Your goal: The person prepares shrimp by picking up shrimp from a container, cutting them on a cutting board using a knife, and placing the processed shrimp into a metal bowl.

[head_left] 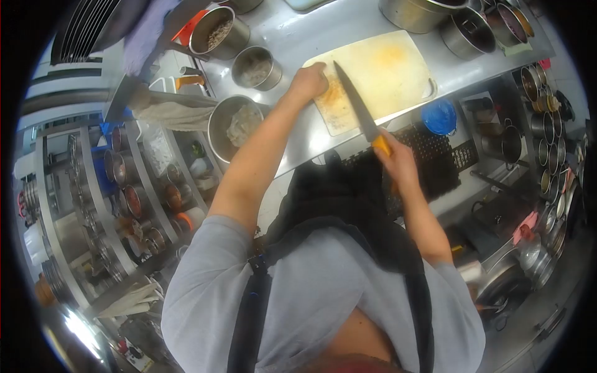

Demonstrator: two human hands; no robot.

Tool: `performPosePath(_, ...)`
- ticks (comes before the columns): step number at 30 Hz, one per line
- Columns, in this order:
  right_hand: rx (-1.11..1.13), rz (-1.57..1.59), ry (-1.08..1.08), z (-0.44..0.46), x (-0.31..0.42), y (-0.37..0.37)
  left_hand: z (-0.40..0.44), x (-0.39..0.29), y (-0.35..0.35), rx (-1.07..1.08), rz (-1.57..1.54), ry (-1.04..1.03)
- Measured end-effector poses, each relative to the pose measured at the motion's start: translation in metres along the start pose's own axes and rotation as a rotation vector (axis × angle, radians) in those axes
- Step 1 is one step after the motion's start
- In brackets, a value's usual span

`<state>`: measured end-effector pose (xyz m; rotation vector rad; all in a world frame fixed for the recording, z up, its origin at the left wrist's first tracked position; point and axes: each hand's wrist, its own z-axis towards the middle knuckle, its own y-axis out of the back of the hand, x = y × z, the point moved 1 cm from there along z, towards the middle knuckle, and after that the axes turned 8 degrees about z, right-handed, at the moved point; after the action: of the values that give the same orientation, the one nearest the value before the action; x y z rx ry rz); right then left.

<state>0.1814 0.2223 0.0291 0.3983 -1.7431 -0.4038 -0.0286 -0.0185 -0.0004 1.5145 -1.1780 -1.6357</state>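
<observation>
In my right hand (pixel 398 158) is a long kitchen knife (pixel 357 102) with a yellow handle, my fingers wrapped around it. The blade points away from me, over the left part of a pale cutting board (pixel 401 74) with orange-yellow stains. At the board's upper left edge, my left hand (pixel 311 82) is closed with the fingers curled in; whether it grips the edge or something small is hidden. Left of that forearm stand a metal bowl (pixel 217 133) with pale, translucent pieces and a smaller metal pot (pixel 273 76) with whitish contents.
Another pot (pixel 239 38) holding brownish bits stands at the table's far left. Several metal pots, including a large one (pixel 413 18), line the back right. Below the front edge of the steel table (pixel 298 140) is a blue round lid or tub (pixel 439 117). Shelves of pans flank both sides.
</observation>
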Motion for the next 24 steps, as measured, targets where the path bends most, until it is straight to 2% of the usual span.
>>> performPosePath(4,0.100,0.197,-0.151,0.003,-0.009,-0.009,-0.015,0.006,-0.008,-0.023,-0.076,0.056)
performPosePath(6,0.119,0.224,-0.167,0.006,-0.011,-0.012,-0.026,0.008,-0.012,-0.017,0.037,-0.060)
performPosePath(10,0.179,0.332,-0.270,0.018,-0.011,-0.018,-0.030,0.008,-0.021,-0.052,0.122,-0.108)
performPosePath(16,0.219,0.532,-0.282,0.028,-0.016,-0.029,-0.032,0.009,-0.026,-0.097,0.153,-0.137)
performPosePath(19,0.238,0.557,-0.291,0.019,-0.024,-0.032,-0.032,0.010,-0.027,-0.058,0.204,-0.119)
performPosePath(24,0.260,0.570,-0.332,-0.002,-0.023,-0.026,-0.034,0.010,-0.026,-0.067,0.111,-0.094)
